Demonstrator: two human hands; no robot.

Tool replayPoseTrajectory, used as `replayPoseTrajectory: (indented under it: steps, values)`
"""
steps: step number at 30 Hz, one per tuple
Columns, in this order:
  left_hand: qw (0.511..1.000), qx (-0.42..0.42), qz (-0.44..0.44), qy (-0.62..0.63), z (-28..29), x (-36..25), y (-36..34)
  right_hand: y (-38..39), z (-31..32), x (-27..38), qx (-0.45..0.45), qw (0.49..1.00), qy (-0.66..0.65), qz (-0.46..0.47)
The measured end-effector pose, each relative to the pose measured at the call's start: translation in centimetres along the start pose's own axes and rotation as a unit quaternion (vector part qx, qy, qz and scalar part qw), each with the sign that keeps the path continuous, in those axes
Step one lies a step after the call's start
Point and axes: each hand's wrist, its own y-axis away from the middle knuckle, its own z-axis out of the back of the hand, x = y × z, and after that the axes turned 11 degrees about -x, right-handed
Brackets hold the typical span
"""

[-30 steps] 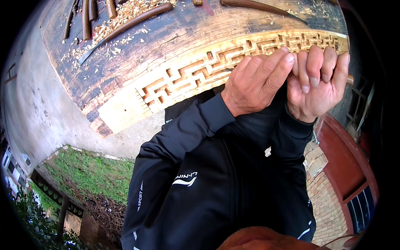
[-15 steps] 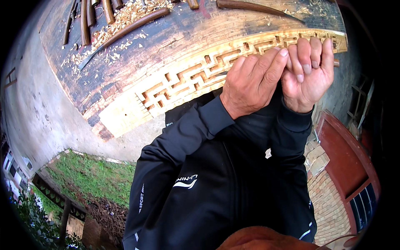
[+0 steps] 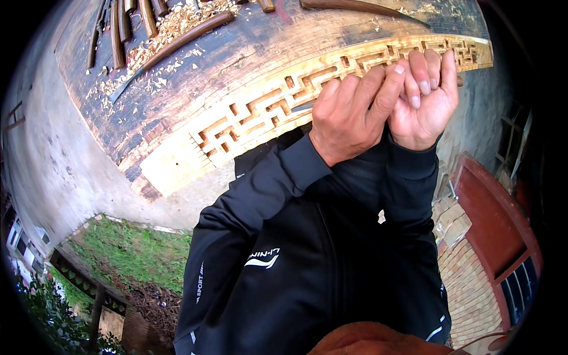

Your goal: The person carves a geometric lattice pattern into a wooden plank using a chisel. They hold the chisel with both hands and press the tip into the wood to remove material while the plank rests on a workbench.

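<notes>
A long pale wooden board (image 3: 177,163) carved with an angular fret pattern of grooves and slots lies along the near edge of the workbench. Both hands are closed around one carving chisel, mostly covered by the fingers. Its thin metal blade (image 3: 302,107) shows left of my left hand (image 3: 349,117), lying over the carved grooves. My left hand grips from above, back of the hand up. Beside it, my right hand (image 3: 421,103) is wrapped palm up with curled fingers. A bit of brown handle shows past the right hand.
The worn wooden bench (image 3: 106,124) carries curled wood shavings (image 3: 177,26). A long-handled chisel (image 3: 183,44) lies by them, another long curved tool (image 3: 361,7) at the far edge. Several wooden-handled tools (image 3: 117,35) sit at the far left. Grass (image 3: 124,248) lies below left.
Both hands have slid left along the board with the chisel, and more of its blade shows beside the left hand. The board and other tools appear shifted slightly in the view.
</notes>
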Motion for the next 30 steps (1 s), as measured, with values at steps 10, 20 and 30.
replayPoseTrajectory:
  steps: [10,20,30]
  values:
    - [0.999,0.003,-0.001,0.047,0.0,0.4,0.3,0.5,-0.9,0.4,0.047,0.997,0.055,0.031]
    - [0.998,0.033,0.021,0.056,0.7,0.8,0.1,-0.1,-0.2,-0.5,0.020,0.999,0.037,-0.019]
    - [0.998,0.052,0.018,0.030,1.0,0.7,-0.3,-0.2,0.3,-0.7,0.011,0.999,0.000,-0.033]
